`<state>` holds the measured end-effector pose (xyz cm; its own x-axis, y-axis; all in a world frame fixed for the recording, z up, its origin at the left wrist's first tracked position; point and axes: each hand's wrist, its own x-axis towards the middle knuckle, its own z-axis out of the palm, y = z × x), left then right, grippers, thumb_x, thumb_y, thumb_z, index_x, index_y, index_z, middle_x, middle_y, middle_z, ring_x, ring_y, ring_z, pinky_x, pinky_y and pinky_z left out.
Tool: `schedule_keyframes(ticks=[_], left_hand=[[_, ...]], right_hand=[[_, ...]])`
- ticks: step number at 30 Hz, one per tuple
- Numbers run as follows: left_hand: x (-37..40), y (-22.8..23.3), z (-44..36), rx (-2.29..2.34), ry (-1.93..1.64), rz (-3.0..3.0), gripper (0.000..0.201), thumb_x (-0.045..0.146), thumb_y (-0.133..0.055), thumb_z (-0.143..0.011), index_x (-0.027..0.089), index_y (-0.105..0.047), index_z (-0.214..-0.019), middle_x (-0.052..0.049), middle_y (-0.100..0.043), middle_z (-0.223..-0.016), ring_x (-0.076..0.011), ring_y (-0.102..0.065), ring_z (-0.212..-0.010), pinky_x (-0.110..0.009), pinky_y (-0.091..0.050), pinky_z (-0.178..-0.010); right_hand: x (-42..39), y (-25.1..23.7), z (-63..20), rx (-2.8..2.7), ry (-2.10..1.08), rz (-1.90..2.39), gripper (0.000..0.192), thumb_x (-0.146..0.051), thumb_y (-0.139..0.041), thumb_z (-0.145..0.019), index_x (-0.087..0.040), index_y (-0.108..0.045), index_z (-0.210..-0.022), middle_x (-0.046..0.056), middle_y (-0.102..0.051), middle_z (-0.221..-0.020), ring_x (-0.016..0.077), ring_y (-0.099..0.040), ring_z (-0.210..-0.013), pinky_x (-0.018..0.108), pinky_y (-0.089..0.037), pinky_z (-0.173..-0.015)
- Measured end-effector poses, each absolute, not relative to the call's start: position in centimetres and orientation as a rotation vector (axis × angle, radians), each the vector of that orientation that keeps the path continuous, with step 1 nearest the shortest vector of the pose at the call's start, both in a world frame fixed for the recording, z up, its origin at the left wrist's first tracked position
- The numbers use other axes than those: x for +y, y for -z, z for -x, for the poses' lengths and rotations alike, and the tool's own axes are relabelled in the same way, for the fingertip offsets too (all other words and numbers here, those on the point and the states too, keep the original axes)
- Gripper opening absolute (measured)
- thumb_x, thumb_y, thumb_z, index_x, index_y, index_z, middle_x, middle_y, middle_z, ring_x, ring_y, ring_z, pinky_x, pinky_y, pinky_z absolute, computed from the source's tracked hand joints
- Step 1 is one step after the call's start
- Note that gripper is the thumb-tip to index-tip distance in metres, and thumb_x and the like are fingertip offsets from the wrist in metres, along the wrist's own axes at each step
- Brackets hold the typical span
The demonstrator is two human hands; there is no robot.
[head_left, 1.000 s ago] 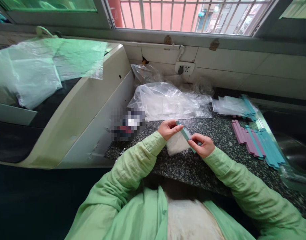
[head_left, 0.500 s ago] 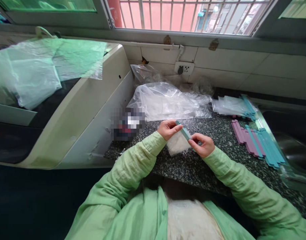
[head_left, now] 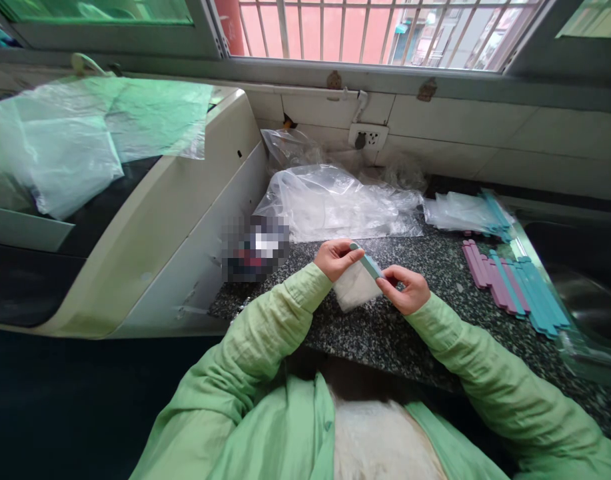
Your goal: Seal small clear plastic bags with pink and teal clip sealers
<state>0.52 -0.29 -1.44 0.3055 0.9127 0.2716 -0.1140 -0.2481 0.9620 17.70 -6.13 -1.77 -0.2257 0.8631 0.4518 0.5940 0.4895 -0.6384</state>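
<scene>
Between my two hands is a slim teal bag clip (head_left: 370, 266), held slanting down to the right over the counter. My left hand (head_left: 337, 259) pinches its upper end, and my right hand (head_left: 404, 289) pinches the lower end between thumb and fingers. From the clip's edge hangs a small translucent plastic bag (head_left: 354, 291). Whether the clip is fully closed over the bag's edge cannot be made out. To the right lie several loose teal clips (head_left: 539, 297) and pink clips (head_left: 500, 283), side by side.
Behind my hands lies a heap of clear plastic bags (head_left: 335, 200). Flat bags with teal clips (head_left: 460, 212) rest near a sink (head_left: 585, 287) at right. A blurred dark object (head_left: 255, 250) sits by the large beige machine (head_left: 195, 180) on the left. The speckled counter (head_left: 385, 340) ends near my body.
My right hand and the clip's lower end have shifted very slightly to the right, and more of the clip's broad face shows. My left hand stays in place.
</scene>
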Motion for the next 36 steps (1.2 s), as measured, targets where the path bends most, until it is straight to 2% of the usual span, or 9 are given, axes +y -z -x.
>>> schedule_keyframes(ticks=[13,18,24,28,36], left_hand=[[-0.2,0.8,-0.6,0.776,-1.148,-1.469,0.046,0.056,-0.062,-0.058,0.011,-0.055,-0.053,0.002,-0.042,-0.053,-0.0059,-0.037,-0.052,-0.021,-0.030,-0.048],[-0.2,1.1,-0.7,0.736,-1.083,-1.440,0.047,0.055,-0.064,-0.055,0.011,-0.052,-0.049,0.004,-0.037,-0.051,-0.0039,-0.033,-0.048,-0.020,-0.026,-0.045],[-0.2,2.1,-1.0,0.714,-0.951,-1.442,0.049,0.058,-0.066,-0.051,0.010,-0.060,-0.061,0.002,-0.044,-0.052,-0.0055,-0.037,-0.050,-0.021,-0.029,-0.047],[-0.2,2.0,-1.0,0.730,-0.942,-1.562,0.046,0.055,-0.066,-0.053,0.010,-0.060,-0.056,0.000,-0.047,-0.053,-0.0064,-0.039,-0.051,-0.021,-0.030,-0.048],[-0.2,2.2,-1.1,0.750,-0.917,-1.694,0.046,0.055,-0.058,-0.063,0.011,-0.055,-0.051,0.002,-0.040,-0.051,-0.0055,-0.036,-0.049,-0.021,-0.029,-0.046]], right_hand=[[-5.1,1.4,-19.0,-1.923,-0.211,1.147,0.009,-0.024,-0.052,-0.076,-0.019,-0.055,-0.070,0.001,-0.052,-0.060,0.0112,-0.047,-0.054,0.025,-0.038,-0.051],[-5.1,1.3,-19.1,-1.958,-0.167,1.103,0.009,-0.023,-0.051,-0.076,-0.018,-0.054,-0.070,0.000,-0.050,-0.059,0.0112,-0.045,-0.055,0.025,-0.038,-0.051],[-5.1,1.2,-19.1,-1.942,-0.149,1.111,0.008,-0.023,-0.051,-0.076,-0.018,-0.053,-0.070,0.000,-0.049,-0.059,0.0111,-0.044,-0.054,0.026,-0.037,-0.052],[-5.1,1.0,-19.3,-1.902,-0.154,1.133,0.008,-0.023,-0.051,-0.076,-0.019,-0.053,-0.069,0.000,-0.047,-0.058,0.0111,-0.043,-0.054,0.026,-0.036,-0.051],[-5.1,0.6,-19.6,-1.850,-0.156,1.193,0.012,-0.025,-0.050,-0.077,-0.019,-0.052,-0.067,0.000,-0.046,-0.059,0.0113,-0.043,-0.055,0.026,-0.036,-0.052]])
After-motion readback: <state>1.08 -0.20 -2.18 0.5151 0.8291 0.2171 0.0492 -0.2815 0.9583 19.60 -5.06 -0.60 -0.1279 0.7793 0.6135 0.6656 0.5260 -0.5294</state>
